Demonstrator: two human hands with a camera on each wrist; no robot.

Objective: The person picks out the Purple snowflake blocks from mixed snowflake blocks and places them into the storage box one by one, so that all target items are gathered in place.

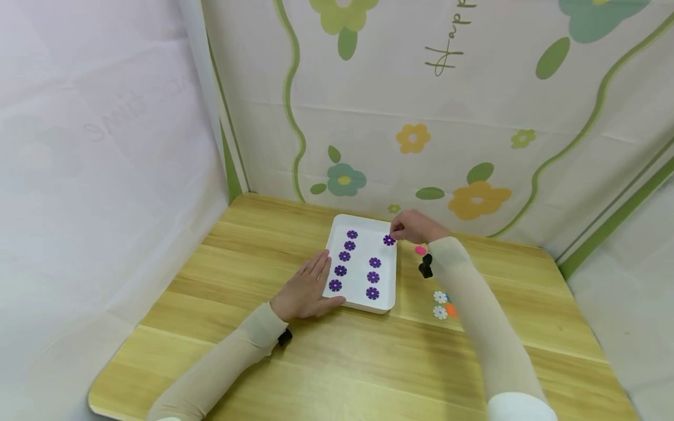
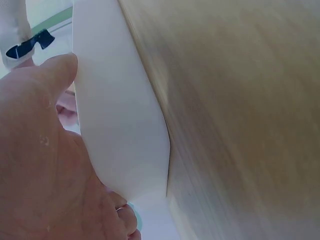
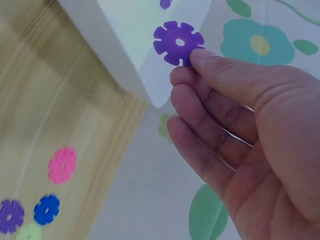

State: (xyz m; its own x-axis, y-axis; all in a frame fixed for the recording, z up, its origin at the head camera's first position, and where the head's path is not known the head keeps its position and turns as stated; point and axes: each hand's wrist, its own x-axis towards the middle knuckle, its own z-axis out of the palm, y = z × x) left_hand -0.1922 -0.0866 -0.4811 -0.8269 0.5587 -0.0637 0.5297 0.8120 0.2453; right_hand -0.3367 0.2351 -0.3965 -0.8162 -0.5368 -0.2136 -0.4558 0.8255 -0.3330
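Note:
A white tray point(image 1: 360, 230) lies on the table with purple snowflake discs in two columns, several at the left point(image 1: 344, 256) and three at the right point(image 1: 373, 277). My left hand point(image 1: 305, 287) rests with straight fingers along the tray's left side, its thumb at the near left corner; the left wrist view shows the hand point(image 2: 45, 145) against the tray wall point(image 2: 117, 110). Over the far right corner, my right hand point(image 1: 413, 226) pinches another purple snowflake disc point(image 3: 178, 43) between thumb and index finger, holding it by its edge.
Right of the tray lie loose discs: a pink one point(image 3: 62, 165), a blue one point(image 3: 47, 209), a purple one point(image 3: 10, 216), two white ones point(image 1: 440, 297) and an orange one point(image 1: 451, 310). A flower-printed curtain point(image 1: 379, 105) hangs behind the wooden table point(image 1: 221, 327).

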